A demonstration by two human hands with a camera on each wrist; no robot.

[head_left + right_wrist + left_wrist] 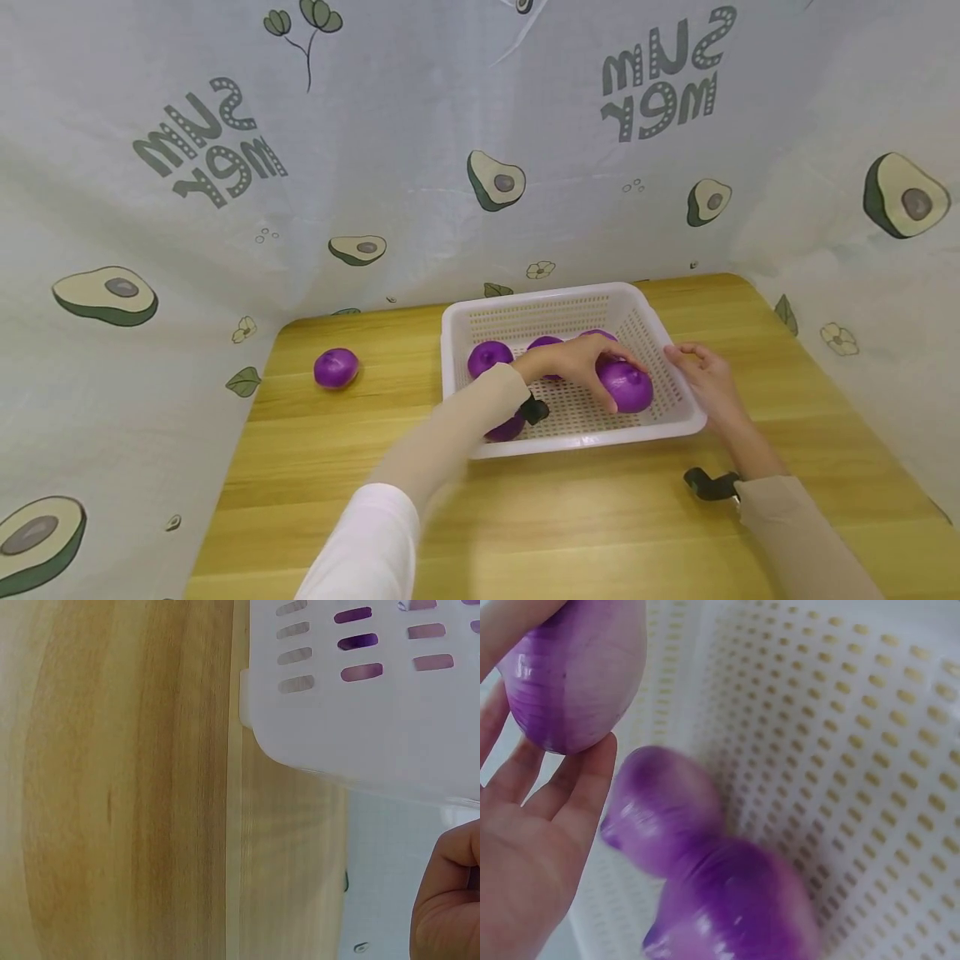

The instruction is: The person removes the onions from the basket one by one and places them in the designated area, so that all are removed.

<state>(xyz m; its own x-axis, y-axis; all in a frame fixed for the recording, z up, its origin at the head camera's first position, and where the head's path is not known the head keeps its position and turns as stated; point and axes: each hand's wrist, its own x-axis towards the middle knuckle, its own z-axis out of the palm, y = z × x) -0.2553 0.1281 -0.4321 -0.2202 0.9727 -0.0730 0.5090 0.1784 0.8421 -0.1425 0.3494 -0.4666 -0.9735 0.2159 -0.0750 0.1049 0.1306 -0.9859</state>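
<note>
My left hand reaches over the white plastic basket and grips a purple onion at its right side. In the left wrist view, the fingers curl round the held onion, and two more onions sit below it in the basket. My right hand holds the basket's right rim with thumb and fingers; in the right wrist view only part of this hand shows. Another onion sits at the basket's left, and one is partly hidden by my left forearm.
A single onion lies on the wooden table, left of the basket. Behind the table hangs a pale curtain printed with avocados. Dark wrist devices are strapped to both wrists.
</note>
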